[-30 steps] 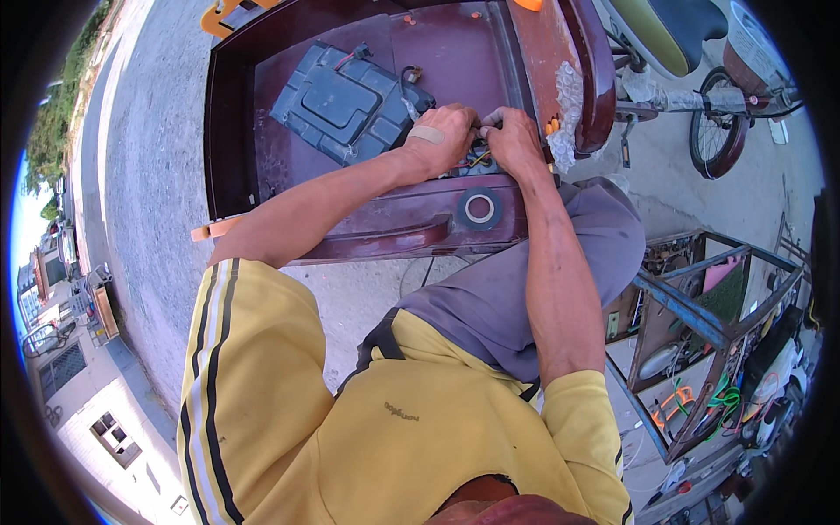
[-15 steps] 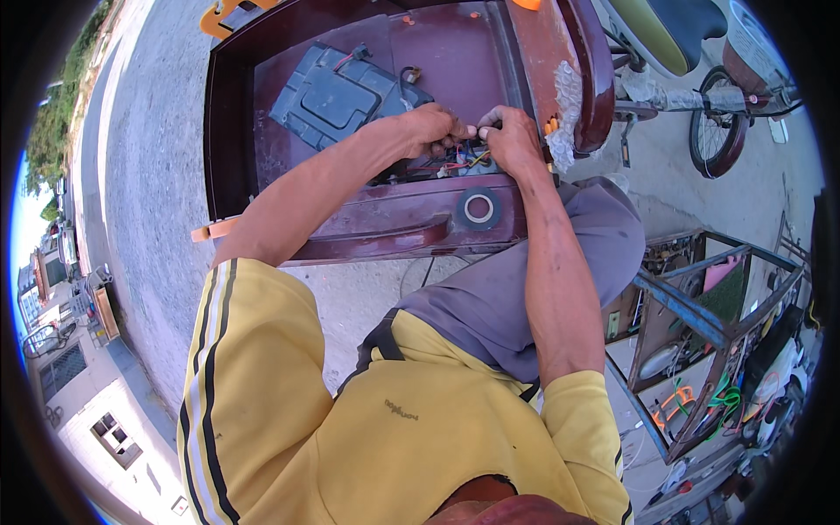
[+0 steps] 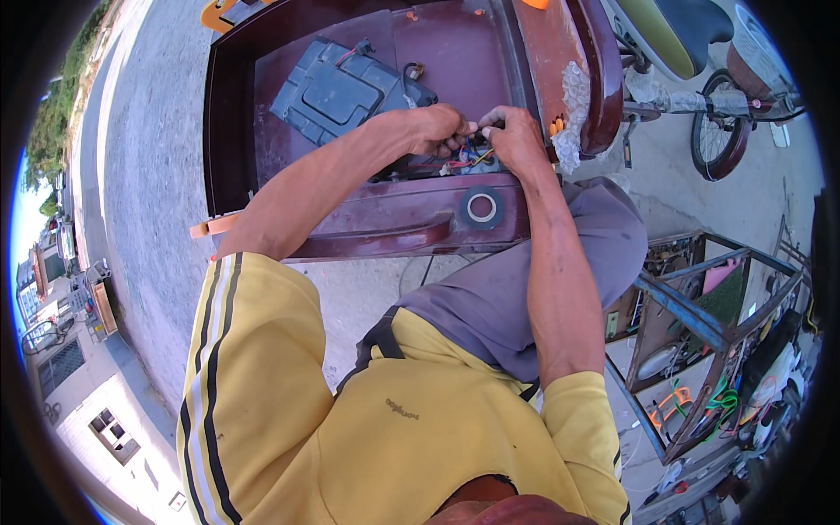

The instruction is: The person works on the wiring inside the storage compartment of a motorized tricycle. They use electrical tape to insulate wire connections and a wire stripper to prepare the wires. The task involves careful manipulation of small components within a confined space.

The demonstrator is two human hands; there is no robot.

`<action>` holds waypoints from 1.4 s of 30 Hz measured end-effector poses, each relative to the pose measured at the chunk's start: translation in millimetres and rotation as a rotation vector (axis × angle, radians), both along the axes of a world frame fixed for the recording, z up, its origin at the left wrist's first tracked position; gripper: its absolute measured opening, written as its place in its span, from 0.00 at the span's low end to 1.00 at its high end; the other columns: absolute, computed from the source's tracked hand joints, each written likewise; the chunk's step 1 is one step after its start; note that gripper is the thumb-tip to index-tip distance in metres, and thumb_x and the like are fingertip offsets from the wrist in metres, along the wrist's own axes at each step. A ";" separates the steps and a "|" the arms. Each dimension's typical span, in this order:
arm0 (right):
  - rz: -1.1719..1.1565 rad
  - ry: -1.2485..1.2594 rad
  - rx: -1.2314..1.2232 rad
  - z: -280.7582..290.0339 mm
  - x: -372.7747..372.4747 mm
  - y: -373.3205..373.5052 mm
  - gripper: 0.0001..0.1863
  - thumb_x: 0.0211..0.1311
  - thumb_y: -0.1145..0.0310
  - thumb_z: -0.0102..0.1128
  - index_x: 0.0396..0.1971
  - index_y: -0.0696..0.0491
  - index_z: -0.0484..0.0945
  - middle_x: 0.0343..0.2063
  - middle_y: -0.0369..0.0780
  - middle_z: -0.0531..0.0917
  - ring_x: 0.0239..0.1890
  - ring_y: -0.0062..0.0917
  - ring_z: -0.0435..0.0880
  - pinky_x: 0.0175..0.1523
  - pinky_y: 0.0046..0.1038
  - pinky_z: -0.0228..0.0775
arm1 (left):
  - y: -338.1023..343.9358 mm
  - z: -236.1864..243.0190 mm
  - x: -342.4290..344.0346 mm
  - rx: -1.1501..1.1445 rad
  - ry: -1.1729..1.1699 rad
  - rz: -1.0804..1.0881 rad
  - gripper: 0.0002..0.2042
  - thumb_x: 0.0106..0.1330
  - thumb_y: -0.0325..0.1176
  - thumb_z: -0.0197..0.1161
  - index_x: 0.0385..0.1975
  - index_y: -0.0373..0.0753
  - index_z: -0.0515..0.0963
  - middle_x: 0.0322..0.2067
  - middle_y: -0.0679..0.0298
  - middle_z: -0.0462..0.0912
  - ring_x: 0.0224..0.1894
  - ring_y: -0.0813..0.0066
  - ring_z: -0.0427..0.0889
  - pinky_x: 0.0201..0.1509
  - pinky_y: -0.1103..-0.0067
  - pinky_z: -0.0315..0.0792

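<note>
Near the right end of the maroon cart box (image 3: 394, 188), my left hand (image 3: 442, 131) is closed, fingertips pinched on something small I cannot make out. My right hand (image 3: 516, 140) meets it with thumb and index finger pinched, what they grip too small to tell. Coloured wires with connectors (image 3: 459, 164) lie just below my fingers, partly hidden by them. A dark grey plastic case (image 3: 332, 87) with short leads sits tilted in the box, left of my hands. A black tape roll (image 3: 481, 206) rests on the near ledge below them.
Crumpled bubble wrap (image 3: 570, 118) hangs on the box's right side. A bicycle seat (image 3: 665, 31) and wheel (image 3: 717, 122) are beyond it. A rusty metal frame (image 3: 717, 324) piled with assorted items stands at lower right. A road and buildings show at far left.
My left hand has turned and shifted slightly up, its wrist higher, uncovering more of the coloured wires below. My right hand stays in about the same place.
</note>
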State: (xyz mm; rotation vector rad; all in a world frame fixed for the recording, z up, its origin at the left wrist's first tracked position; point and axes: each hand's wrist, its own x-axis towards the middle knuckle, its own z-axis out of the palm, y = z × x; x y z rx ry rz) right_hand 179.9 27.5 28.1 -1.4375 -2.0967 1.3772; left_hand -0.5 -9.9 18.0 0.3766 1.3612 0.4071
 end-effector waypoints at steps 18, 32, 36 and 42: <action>-0.010 -0.057 -0.013 4.3 -2.4 1.2 0.11 0.59 0.70 0.63 0.39 0.60 0.86 0.37 0.52 0.88 0.44 0.42 0.87 0.51 0.36 0.76 | -17.2 18.4 15.3 0.663 0.770 -0.394 0.14 0.56 0.33 0.68 0.39 0.33 0.81 0.34 0.53 0.85 0.37 0.58 0.84 0.46 0.68 0.77; 0.003 -0.087 0.020 -0.5 -3.2 1.9 0.11 0.60 0.70 0.64 0.40 0.59 0.85 0.39 0.52 0.87 0.47 0.45 0.86 0.52 0.39 0.75 | -29.4 12.5 19.5 0.685 0.709 -0.106 0.09 0.66 0.34 0.64 0.38 0.35 0.78 0.31 0.59 0.82 0.30 0.67 0.78 0.34 0.71 0.72; 0.010 -0.080 0.022 4.4 -3.0 0.9 0.11 0.59 0.71 0.64 0.40 0.59 0.85 0.38 0.51 0.87 0.46 0.44 0.86 0.52 0.39 0.74 | -24.3 11.2 23.8 0.394 0.363 0.227 0.06 0.67 0.32 0.65 0.36 0.37 0.79 0.28 0.67 0.81 0.25 0.80 0.73 0.24 0.82 0.63; 0.010 -0.081 0.015 4.2 -2.1 1.8 0.10 0.59 0.72 0.63 0.38 0.59 0.84 0.36 0.50 0.87 0.44 0.43 0.86 0.51 0.38 0.74 | -16.4 -7.0 19.2 0.238 0.151 0.375 0.04 0.66 0.25 0.61 0.38 0.38 0.76 0.28 0.66 0.79 0.25 0.79 0.73 0.23 0.81 0.64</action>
